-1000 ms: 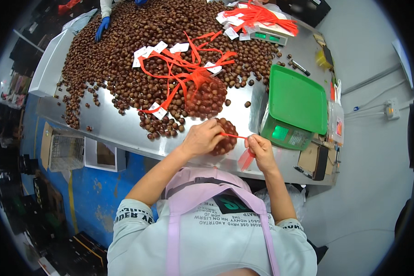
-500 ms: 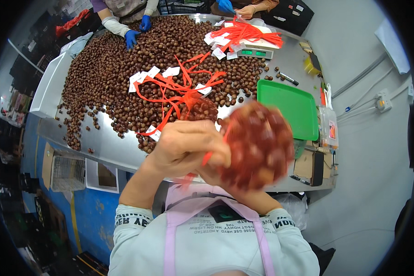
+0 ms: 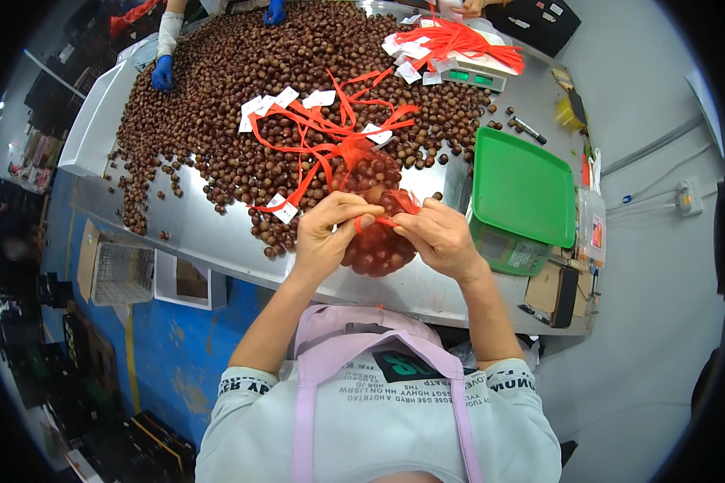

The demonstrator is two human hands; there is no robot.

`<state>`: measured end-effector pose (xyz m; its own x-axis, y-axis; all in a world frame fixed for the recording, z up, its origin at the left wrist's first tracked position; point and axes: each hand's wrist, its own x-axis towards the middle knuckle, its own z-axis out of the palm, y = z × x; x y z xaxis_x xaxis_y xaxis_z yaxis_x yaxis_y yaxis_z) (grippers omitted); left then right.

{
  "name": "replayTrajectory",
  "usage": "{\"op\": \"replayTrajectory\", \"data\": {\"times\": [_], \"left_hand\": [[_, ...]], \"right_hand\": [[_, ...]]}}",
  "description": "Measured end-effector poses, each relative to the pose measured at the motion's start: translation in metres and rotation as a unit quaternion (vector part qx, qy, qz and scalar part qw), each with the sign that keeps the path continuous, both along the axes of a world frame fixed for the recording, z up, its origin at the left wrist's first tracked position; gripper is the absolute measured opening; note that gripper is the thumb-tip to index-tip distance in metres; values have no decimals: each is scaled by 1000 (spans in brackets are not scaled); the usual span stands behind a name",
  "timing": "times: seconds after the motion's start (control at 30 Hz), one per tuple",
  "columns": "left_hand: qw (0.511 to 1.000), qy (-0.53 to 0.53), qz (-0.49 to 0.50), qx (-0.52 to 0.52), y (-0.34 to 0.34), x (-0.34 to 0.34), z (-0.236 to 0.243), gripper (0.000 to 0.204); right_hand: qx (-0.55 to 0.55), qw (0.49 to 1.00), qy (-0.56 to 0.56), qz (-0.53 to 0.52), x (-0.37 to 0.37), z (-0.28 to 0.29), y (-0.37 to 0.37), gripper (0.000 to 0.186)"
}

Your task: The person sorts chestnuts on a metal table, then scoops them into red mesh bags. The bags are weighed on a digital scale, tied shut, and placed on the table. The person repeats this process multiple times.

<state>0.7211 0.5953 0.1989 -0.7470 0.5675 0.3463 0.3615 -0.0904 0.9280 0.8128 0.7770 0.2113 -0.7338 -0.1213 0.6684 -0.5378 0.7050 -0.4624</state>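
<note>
Just over the table's near edge hangs a filled red mesh bag (image 3: 379,256) with round brown nuts showing through it. My left hand (image 3: 324,232) is closed, its thumb and finger pinching the red netting at the top of the bag. Opposite it, my right hand (image 3: 445,240) pinches the same netting, so a short twisted red stretch runs between my fingertips. Right behind lies another filled mesh bag (image 3: 372,171), partly covered by my hands. Red mesh strips (image 3: 314,129) with white tags spread over the nuts beyond it.
A big heap of loose round brown nuts (image 3: 217,105) covers much of the metal table (image 3: 217,253). On the right stand a green lidded box (image 3: 524,189) and a scale (image 3: 475,79) under more red nets (image 3: 467,44). A co-worker's blue-gloved hand (image 3: 163,74) rests at the heap's far left.
The filled bag has come down and left, away from my chest to the table edge. My right hand, hidden behind it before, now pinches the netting. The co-worker's glove shifted left.
</note>
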Motion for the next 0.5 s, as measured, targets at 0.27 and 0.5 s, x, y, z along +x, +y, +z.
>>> {"op": "replayTrajectory", "data": {"times": [0.27, 0.5], "left_hand": [[988, -129, -41, -69, 16, 22, -83, 11], [934, -353, 13, -45, 20, 34, -124, 19]], "right_hand": [[15, 995, -64, -80, 13, -71, 2, 16], [-36, 953, -18, -300, 23, -86, -15, 17]]}}
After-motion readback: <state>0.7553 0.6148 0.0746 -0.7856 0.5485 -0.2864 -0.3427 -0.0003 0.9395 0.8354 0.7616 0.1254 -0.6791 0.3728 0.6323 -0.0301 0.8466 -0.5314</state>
